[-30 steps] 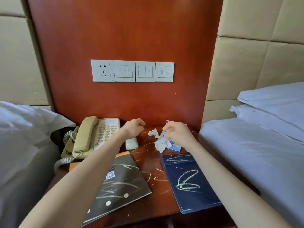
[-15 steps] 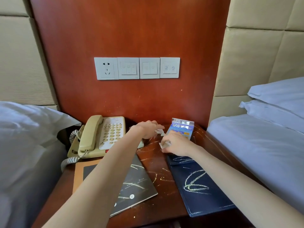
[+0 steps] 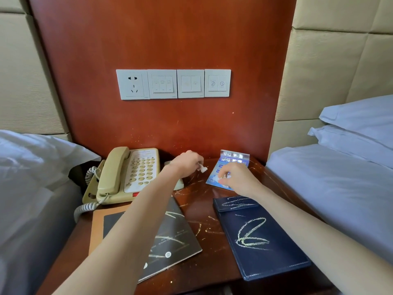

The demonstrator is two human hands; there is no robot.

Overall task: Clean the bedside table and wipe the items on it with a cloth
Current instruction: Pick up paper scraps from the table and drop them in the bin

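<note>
Left grip [image 3: 189, 161] is pinching a small white paper scrap [image 3: 203, 168] at its fingertips, hovering just over the back of the counter [image 3: 197, 207]. Right grip [image 3: 236, 178] is curled down too, fingers nipping another white scrap [image 3: 223, 177] right on top of the blue card [image 3: 228, 170], which leans in its clear stand toward the wall panel. So both grips are clenched on litter, no cloth anywhere in view yet.

Between the two grips there's only a narrow strip of scratched, streaked wood. Behind and outboard of the left grip sits the beige telephone [image 3: 127, 175]; a pale little block [image 3: 177, 184] peeks out beneath that wrist, hard to say what it is. Nearer the person, under the left forearm, lies the dark booklet [image 3: 170, 237]; under the right forearm the navy folder [image 3: 259, 237], long axis running away from the body, chalky scribbles across both.

My read: this is the clear-the-rubbish stage, wiping not started. The blue card lies directly beneath the right grip, so that hand is better placed to lift it; the phone belongs to the left.
</note>
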